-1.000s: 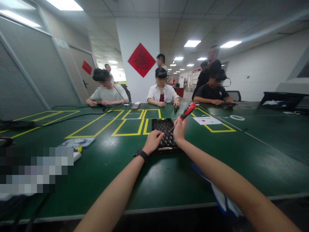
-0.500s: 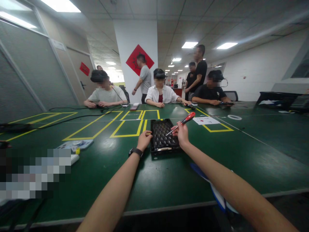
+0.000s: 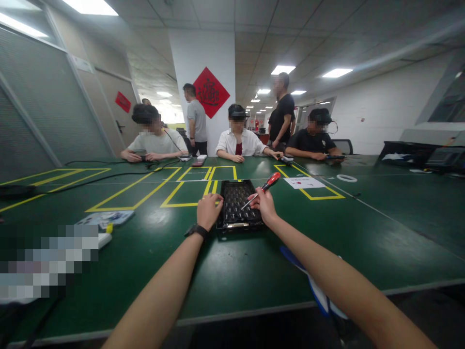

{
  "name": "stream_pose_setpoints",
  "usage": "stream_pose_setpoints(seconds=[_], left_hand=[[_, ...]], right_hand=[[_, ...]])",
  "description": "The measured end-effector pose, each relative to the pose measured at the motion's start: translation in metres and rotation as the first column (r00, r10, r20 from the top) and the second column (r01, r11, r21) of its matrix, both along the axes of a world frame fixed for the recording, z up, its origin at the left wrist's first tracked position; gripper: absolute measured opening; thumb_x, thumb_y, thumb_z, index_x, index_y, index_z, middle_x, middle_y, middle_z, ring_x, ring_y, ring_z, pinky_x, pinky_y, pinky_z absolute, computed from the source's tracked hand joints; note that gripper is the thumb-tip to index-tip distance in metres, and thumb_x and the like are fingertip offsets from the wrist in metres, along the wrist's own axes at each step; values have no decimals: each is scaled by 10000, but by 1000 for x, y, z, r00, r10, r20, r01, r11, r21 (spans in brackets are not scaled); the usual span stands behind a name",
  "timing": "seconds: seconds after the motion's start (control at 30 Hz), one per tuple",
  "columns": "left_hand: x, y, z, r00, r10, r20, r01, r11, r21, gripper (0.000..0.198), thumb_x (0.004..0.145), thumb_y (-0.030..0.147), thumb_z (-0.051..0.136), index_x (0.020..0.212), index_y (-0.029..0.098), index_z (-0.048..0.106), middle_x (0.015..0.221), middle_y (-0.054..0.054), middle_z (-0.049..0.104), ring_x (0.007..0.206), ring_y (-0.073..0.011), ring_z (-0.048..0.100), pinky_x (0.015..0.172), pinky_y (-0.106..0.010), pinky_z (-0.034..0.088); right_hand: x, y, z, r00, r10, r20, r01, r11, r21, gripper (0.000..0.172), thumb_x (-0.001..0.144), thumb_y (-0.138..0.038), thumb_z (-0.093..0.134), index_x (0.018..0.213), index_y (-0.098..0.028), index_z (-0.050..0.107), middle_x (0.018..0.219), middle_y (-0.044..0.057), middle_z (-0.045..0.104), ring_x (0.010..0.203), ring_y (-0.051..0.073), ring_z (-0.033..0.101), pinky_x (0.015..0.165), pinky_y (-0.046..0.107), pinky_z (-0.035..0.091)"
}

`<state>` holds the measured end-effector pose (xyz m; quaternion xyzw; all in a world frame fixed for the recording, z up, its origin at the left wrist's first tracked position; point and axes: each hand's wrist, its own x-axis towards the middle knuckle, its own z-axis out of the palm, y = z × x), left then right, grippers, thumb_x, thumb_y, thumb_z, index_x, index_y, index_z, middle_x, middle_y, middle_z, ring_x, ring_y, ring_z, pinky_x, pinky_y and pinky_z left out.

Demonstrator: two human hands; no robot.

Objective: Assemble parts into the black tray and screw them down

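In front of me on the green table (image 3: 145, 271) lies a black rectangular tray (image 3: 241, 232). Rows of small shiny pieces fill its dark inside; they are too small to name. My left hand (image 3: 209, 212), a dark watch on its wrist, has its fingers curled against the tray's left rim. A screwdriver (image 3: 271, 181) with a red and black handle is pinched in my right hand (image 3: 265, 204), over the tray's right side. Its shaft slants down to the left, with the tip at the tray's inside; whether it touches a piece I cannot tell.
Yellow tape outlines (image 3: 196, 204) mark the table beyond the tray. Right of it lie a white paper sheet (image 3: 304, 182) and a white ring (image 3: 347, 178). A black cable (image 3: 109, 178) runs along the left. Several people sit or stand across the table.
The view has shifted slightly, so the tray and both hands appear further left. The screwdriver stays in my right hand, its tip still over the tray. Standing people behind have moved.
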<state>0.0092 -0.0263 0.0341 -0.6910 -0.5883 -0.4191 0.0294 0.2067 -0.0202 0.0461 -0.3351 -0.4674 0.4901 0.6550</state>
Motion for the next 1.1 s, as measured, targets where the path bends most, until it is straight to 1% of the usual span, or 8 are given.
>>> stream_pose_setpoints(seconds=[0.07, 0.13, 0.3, 0.5, 0.67, 0.77, 0.93, 1.1], left_hand=[[13, -10, 11, 991, -97, -88, 100, 994, 36, 232, 825, 353, 471, 854, 216, 655, 897, -71, 630, 898, -206, 543, 810, -310, 370], [28, -16, 17, 977, -195, -83, 196, 981, -4, 259, 816, 403, 492, 848, 208, 659, 846, -66, 632, 831, -189, 550, 754, -284, 381], [46, -15, 8, 908, -419, 29, 417, 890, -184, 288, 723, 443, 606, 769, 164, 662, 696, -29, 633, 629, -133, 531, 595, -230, 367], [37, -9, 4, 834, -511, 210, 547, 817, -183, 301, 715, 421, 612, 763, 131, 674, 685, -36, 656, 604, -121, 542, 571, -219, 379], [38, -8, 3, 753, -563, 342, 639, 750, -172, 284, 734, 391, 600, 799, 119, 648, 727, -49, 663, 652, -129, 579, 617, -227, 424], [39, -8, 1, 740, -571, 356, 650, 744, -156, 259, 731, 373, 608, 808, 127, 626, 754, -45, 661, 668, -123, 579, 624, -221, 429], [39, -8, 1, 804, -528, 273, 581, 794, -178, 292, 689, 409, 644, 768, 128, 619, 654, -10, 606, 589, -102, 510, 547, -202, 381], [39, -12, 4, 817, -543, 192, 573, 802, -170, 248, 730, 367, 609, 762, 123, 641, 656, -7, 609, 589, -99, 495, 568, -208, 368]], right_hand=[[0, -1, 0, 1000, 14, 26, -14, 1000, 19, 253, 809, -431, 490, 886, -204, 411, 591, -20, 622, 410, 76, 522, 348, 155, 429], [0, -1, 0, 999, 22, 38, -24, 999, 42, 268, 797, -440, 504, 892, -206, 418, 583, -30, 615, 404, 72, 516, 345, 149, 422], [-1, -2, 2, 999, 37, 40, -40, 995, 95, 301, 776, -469, 521, 889, -206, 430, 584, -40, 605, 401, 66, 511, 348, 142, 409], [-4, -11, 6, 990, 128, 62, -136, 978, 159, 325, 806, -488, 457, 981, -215, 441, 599, -42, 599, 425, 76, 528, 366, 155, 413], [-5, -16, 6, 974, 196, 116, -215, 958, 188, 340, 819, -477, 432, 1040, -218, 434, 623, -45, 598, 419, 73, 519, 371, 159, 407], [-6, -16, 5, 976, 164, 145, -193, 957, 219, 332, 821, -465, 437, 1041, -216, 435, 617, -54, 589, 400, 65, 498, 364, 154, 390], [-7, -17, 4, 976, 98, 192, -148, 953, 265, 339, 822, -463, 443, 1055, -216, 443, 581, -68, 563, 375, 52, 463, 362, 143, 364], [-7, -18, 4, 962, 129, 242, -195, 942, 273, 367, 832, -462, 434, 1102, -212, 425, 600, -61, 574, 375, 48, 449, 358, 140, 355]])
